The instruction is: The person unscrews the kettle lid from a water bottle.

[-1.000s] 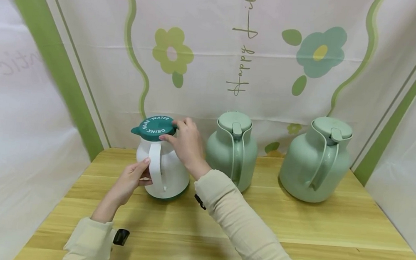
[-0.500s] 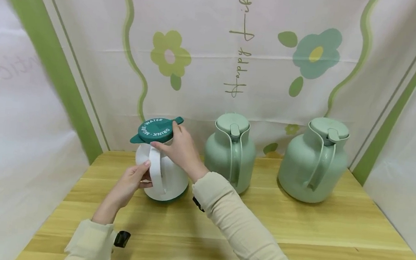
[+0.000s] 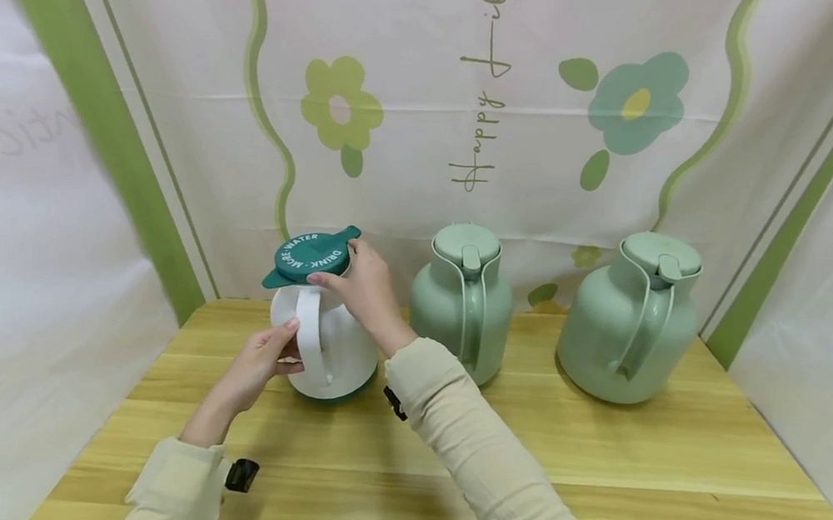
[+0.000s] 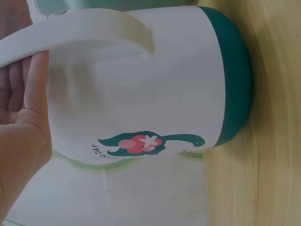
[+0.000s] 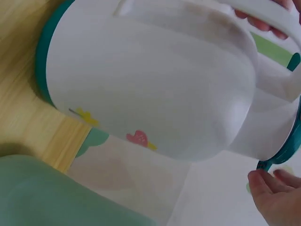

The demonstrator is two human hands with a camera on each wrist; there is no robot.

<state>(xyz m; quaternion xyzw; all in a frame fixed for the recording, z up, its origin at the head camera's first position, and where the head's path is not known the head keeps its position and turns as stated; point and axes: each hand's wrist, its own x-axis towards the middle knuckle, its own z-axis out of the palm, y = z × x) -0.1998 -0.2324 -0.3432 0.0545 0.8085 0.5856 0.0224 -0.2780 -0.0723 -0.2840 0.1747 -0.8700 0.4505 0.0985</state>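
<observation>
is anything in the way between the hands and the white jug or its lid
Nothing visible: the left hand grips the handle of the white jug, and the right hand has its fingers on the lid. The middle jug stands to the right, not between.

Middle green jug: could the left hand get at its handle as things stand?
Probably not directly: the left hand holds the white jug by its handle, and in the head view that jug and the right sleeve lie between it and the middle green jug.
</observation>
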